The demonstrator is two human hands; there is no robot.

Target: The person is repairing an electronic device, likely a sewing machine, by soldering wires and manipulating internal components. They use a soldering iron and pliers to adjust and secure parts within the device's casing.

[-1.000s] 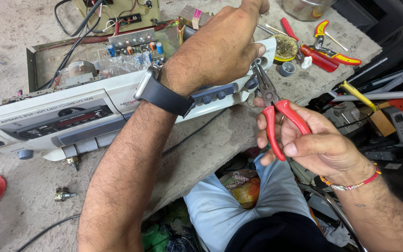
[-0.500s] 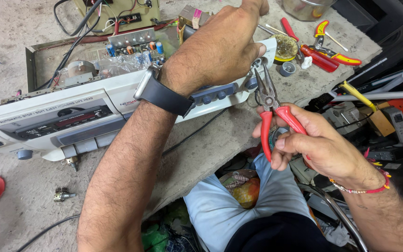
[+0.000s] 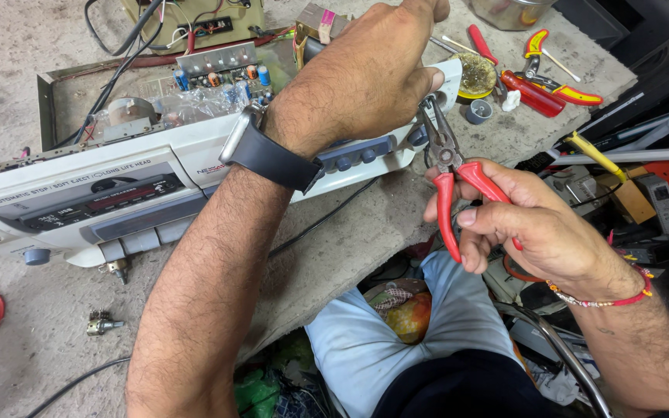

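Your right hand [image 3: 536, 224] gripped the red handles of a pair of needle-nose pliers [image 3: 449, 166], fingers curled around them, the closed tips pointed up at the right end of the white cassette player [image 3: 118, 186]. Your left hand [image 3: 365, 77], a dark watch [image 3: 269, 155] on its wrist, was clamped over that same end of the player, fingers pressed down on its top edge just above the plier tips. The player lay lengthwise on the grey bench [image 3: 334, 248], its case open at the back and the circuit board [image 3: 218, 73] exposed. Farther off on the bench sat a small round tin [image 3: 475, 76], a red-handled screwdriver [image 3: 483, 44] and red-and-yellow cutters [image 3: 555, 73].
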